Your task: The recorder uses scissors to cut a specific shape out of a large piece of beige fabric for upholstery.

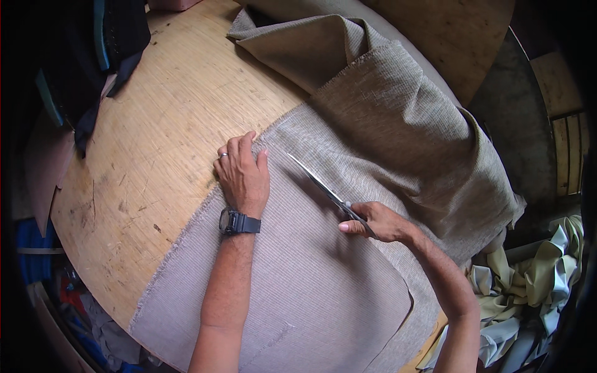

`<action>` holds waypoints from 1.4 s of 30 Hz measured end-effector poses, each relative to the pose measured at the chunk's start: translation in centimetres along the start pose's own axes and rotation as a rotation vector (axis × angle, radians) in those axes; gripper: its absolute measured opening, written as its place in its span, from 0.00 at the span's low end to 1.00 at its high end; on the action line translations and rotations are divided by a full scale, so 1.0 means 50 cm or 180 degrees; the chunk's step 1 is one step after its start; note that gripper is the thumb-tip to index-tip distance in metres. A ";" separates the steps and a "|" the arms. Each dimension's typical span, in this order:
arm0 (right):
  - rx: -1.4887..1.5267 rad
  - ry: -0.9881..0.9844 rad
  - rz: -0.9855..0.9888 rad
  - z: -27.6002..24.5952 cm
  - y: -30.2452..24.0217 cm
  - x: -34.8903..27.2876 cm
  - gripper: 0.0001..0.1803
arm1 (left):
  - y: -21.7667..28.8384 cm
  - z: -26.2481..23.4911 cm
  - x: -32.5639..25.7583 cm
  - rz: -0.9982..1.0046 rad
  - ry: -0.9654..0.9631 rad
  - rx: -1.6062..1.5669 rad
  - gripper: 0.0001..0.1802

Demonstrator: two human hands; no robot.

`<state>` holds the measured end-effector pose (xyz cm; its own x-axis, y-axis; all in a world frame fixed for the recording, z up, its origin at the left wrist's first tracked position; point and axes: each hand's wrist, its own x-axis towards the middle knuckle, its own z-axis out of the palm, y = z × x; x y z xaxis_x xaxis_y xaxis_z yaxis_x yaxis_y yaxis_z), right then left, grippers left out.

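Observation:
A light grey-mauve piece of woven fabric lies flat, its frayed left edge running diagonally over the wooden table. Beyond it, the same cloth seems to continue as a rumpled grey-brown fabric with folds. My left hand, with a ring and a dark wristwatch, rests palm down on the frayed edge, fingers stretched out. In my right hand is a pair of scissors, its handles gripped and its blades pointing up and left above the cloth. The blades look nearly closed together. A cut edge curves near the fabric's lower right.
The scratched wooden tabletop shows to the left. Dark padded pieces with teal edging stand at the upper left. Cream and white fabric scraps pile up at the lower right. Blue and grey items lie below the table's left edge.

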<state>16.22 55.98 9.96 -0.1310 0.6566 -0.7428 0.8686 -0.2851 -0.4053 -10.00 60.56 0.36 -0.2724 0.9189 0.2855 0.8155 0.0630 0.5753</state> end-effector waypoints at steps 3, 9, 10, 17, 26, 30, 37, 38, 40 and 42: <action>-0.0013 0.0025 -0.0039 0.000 -0.014 0.017 0.34 | 0.000 0.000 0.001 0.0012 0.0011 -0.0015 0.22; 0.0053 -0.0234 -0.0124 -0.006 -0.019 0.026 0.41 | -0.004 0.004 -0.002 -0.0017 0.0010 -0.0088 0.22; 0.0089 -0.0257 -0.0237 -0.008 -0.022 0.032 0.41 | -0.004 0.003 -0.001 0.0033 0.0049 -0.0015 0.23; -0.0136 -0.0039 -0.0285 -0.004 -0.036 0.077 0.41 | -0.004 0.004 0.000 0.0114 0.0135 0.0028 0.23; -0.0101 -0.0132 -0.0190 -0.018 -0.088 0.075 0.34 | -0.002 -0.001 0.001 -0.0066 -0.0047 -0.0133 0.24; -0.0083 -0.0023 -0.0377 -0.011 -0.098 0.091 0.30 | -0.001 -0.001 0.001 -0.0041 0.0003 -0.0108 0.24; 0.0084 -0.0120 -0.0454 -0.009 -0.087 0.113 0.32 | -0.001 -0.005 0.003 -0.0049 0.0000 -0.0121 0.23; -0.0042 -0.0087 -0.0352 -0.012 -0.087 0.118 0.32 | 0.000 -0.004 0.003 -0.0053 -0.0024 -0.0170 0.23; -0.0083 -0.0067 -0.0422 -0.014 -0.089 0.130 0.33 | 0.000 -0.001 0.003 -0.0055 0.0023 -0.0111 0.23; -0.0208 0.0049 -0.0682 -0.012 -0.093 0.139 0.35 | -0.004 0.005 0.000 -0.0048 0.0010 -0.0086 0.23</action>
<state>11.58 62.29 7.02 -0.3091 0.7080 -0.6350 0.8508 -0.0924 -0.5172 -10.05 60.63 0.05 -0.2862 0.9166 0.2790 0.7971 0.0662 0.6002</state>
